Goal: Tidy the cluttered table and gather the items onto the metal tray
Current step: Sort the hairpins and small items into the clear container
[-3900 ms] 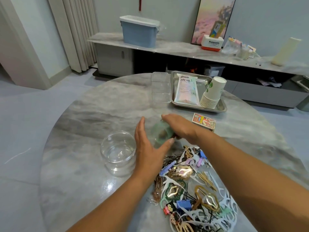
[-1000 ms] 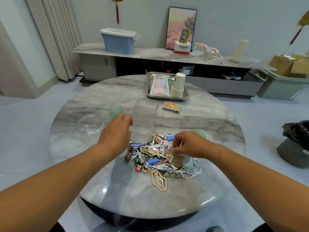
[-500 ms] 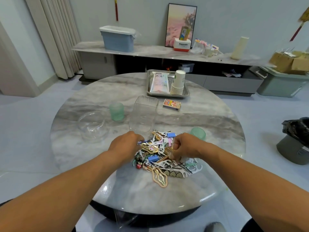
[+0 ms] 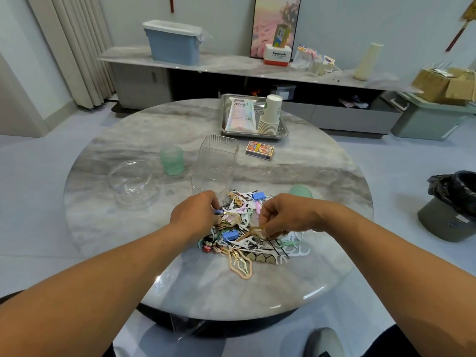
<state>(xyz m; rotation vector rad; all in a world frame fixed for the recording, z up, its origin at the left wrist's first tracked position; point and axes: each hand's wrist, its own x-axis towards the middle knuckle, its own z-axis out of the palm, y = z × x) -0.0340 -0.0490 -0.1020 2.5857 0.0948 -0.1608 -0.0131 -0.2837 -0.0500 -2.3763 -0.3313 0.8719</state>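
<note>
- left hand fingers curled into the mixed pile of hair clips and floss picks, near edge of the round marble table
- right hand pinches a gold hair clip
- rectangular metal tray at far edge

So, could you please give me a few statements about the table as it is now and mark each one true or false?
1. A stack of paper cups stands on the metal tray. True.
2. The matchbox lies on the tray. False: it lies on the table beside it.
3. Both the left hand and right hand are in the pile of clips. True.
4. The glass bowl holds clips. False: it looks empty.
</note>
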